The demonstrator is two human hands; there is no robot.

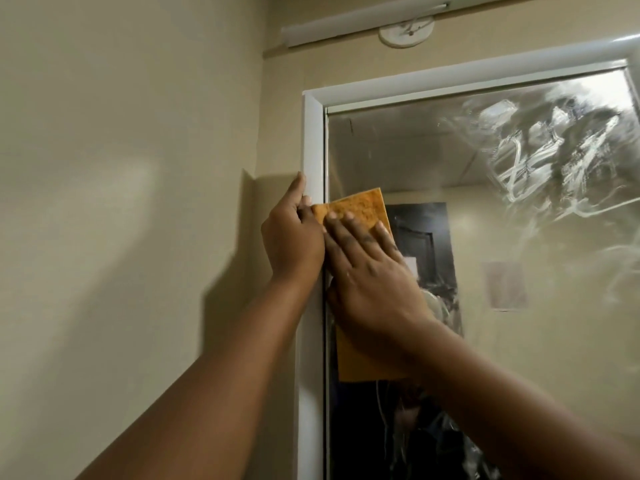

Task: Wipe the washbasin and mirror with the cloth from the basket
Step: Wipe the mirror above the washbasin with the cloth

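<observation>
An orange cloth (358, 207) lies flat against the mirror (485, 237) near its left edge. My right hand (370, 271) presses on the cloth with straight, spread fingers. My left hand (292, 237) grips the white mirror frame (313, 150) on its left side, fingers curled round its edge and touching the cloth's corner. White smear streaks cover the glass at the upper right. The washbasin and the basket are out of view.
A beige wall (138, 168) fills the left. Above the mirror hangs a white tube light fitting (363, 22) with a round white mount (407, 32). The glass reflects a dark doorway and a paper on the far wall.
</observation>
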